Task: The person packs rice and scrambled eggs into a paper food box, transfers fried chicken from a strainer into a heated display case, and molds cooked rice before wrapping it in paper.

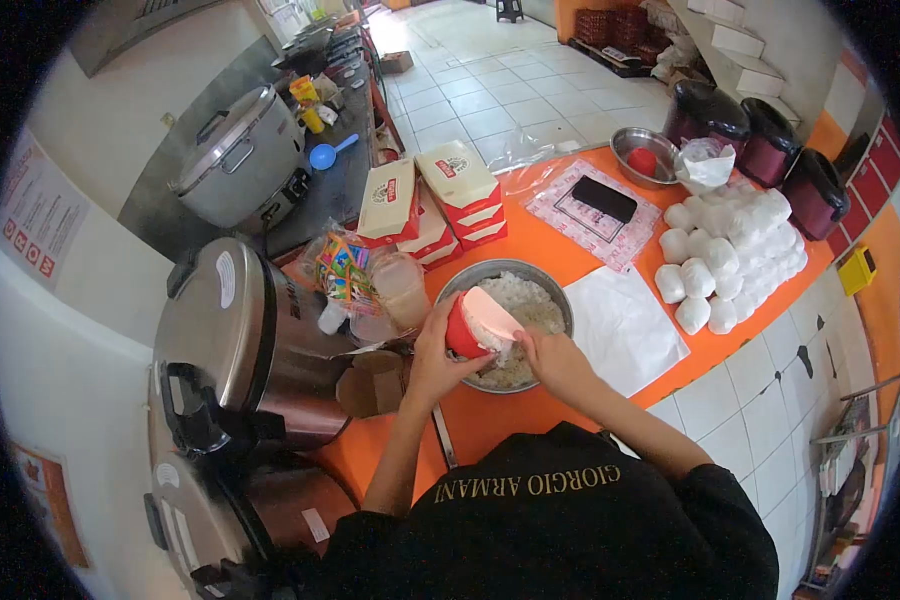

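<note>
My left hand (434, 358) is wrapped round a red cup (458, 330) that is tilted over a metal bowl. White rice shows at the cup's mouth. In my right hand (560, 362) is a pale pink rice paddle (494, 312), its flat blade against the rice at the cup's opening. Below both hands, the round metal bowl (568, 300) holds loose cooked rice (522, 293). Just right of it lie white paper sheets (620, 325) on the orange table (530, 215).
Several white wrapped bundles (730, 255) are piled at the right. Beyond the sheets lie a black phone (604, 199) and a metal bowl (622, 150) with a red cup inside. Stacked food boxes (458, 180) stand behind the rice bowl. Large rice cookers (260, 340) line the left side.
</note>
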Demonstrator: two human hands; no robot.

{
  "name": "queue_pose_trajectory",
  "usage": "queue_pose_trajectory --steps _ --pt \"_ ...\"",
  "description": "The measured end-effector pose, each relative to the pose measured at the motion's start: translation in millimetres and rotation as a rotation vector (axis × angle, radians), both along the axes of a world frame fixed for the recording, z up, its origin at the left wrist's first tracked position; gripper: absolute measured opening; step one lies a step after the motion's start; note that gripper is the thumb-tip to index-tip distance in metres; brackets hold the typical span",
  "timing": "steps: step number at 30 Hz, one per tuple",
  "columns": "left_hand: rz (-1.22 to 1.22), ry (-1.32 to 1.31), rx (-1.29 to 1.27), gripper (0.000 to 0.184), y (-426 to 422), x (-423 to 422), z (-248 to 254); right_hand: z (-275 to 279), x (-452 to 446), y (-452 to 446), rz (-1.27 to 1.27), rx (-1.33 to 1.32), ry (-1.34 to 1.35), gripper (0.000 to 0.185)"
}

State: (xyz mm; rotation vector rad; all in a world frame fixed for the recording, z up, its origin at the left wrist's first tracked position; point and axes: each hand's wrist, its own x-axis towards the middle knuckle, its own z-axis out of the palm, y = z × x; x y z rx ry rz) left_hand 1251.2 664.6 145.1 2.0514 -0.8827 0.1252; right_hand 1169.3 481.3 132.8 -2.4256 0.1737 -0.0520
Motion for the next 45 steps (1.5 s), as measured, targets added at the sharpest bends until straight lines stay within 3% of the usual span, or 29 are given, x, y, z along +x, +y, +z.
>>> queue_pose_trajectory --steps 2,3,5,6,8,9,11,12,14,18,24,26,27,29,33,35,39,41,42,44,45 --pt "0.029 0.037 -0.097 0.093 0 -1 -9 -8 5 -17 0.216 0.255 -0.335 0.043" --pt "0.024 0.033 -0.094 0.093 0 1 -14 -12 6 -22 0.212 0.257 -0.34 0.043" --pt "-0.058 0.278 -0.313 0.1 1 1 -22 -19 5 -31 0.058 0.715 0.16 0.048" --pt "-0.059 0.278 -0.314 0.1 2 0 -23 -19 2 -32 0.057 0.714 0.159 0.048" --pt "-0.091 0.229 -0.35 0.102 2 -1 -16 -17 -4 -31 0.033 1.317 0.641 0.053" --pt "-0.091 0.229 -0.35 0.102 1 -2 -9 -13 -7 -29 0.033 1.316 0.64 0.053" --pt "0.072 0.001 0.05 0.102 1 -7 6 -3 -13 -18 -0.043 1.134 0.535 0.053" --pt "0.072 0.004 0.054 0.102 -1 -9 9 -2 -15 -9 -0.043 1.138 0.538 0.053" --pt "0.1 -0.073 0.053 0.098 -4 -9 11 -2 -19 6 0.0 0.844 0.23 0.055" --pt "0.07 -0.112 0.006 0.092 -8 -6 9 -4 -21 14 0.065 0.667 0.141 0.054" --pt "0.099 -0.075 0.069 0.089 -10 -10 21 37 -29 25 0.032 0.623 0.036 0.055" --pt "0.049 0.077 -0.073 0.092 -4 -4 19 71 -26 16 -0.034 0.677 0.457 0.054" --pt "0.048 0.07 -0.07 0.092 -1 -2 21 63 -22 7 -0.031 0.679 0.45 0.054" --pt "-0.089 0.251 -0.272 0.094 6 -1 25 43 -16 -15 0.154 0.495 0.155 0.053" --pt "-0.143 0.262 -0.22 0.097 9 -1 27 44 -14 -8 0.078 0.484 0.045 0.053" --pt "-0.075 0.224 -0.167 0.097 7 1 26 35 -22 13 0.137 0.416 -0.106 0.055" --pt "-0.104 0.285 -0.224 0.1 14 -1 18 18 -26 2 0.186 0.411 -0.152 0.056" --pt "-0.146 0.513 -0.549 0.1 15 -4 12 2 -23 -6 0.055 1.045 0.173 0.049" --pt "-0.145 0.512 -0.551 0.1 16 -7 13 1 -25 -6 0.057 1.044 0.173 0.049" --pt "-0.114 0.684 -0.657 0.097 19 -12 19 3 -26 -6 0.06 1.501 0.577 0.047" --pt "-0.115 0.682 -0.655 0.097 20 -6 14 3 -25 -6 0.062 1.503 0.574 0.047"
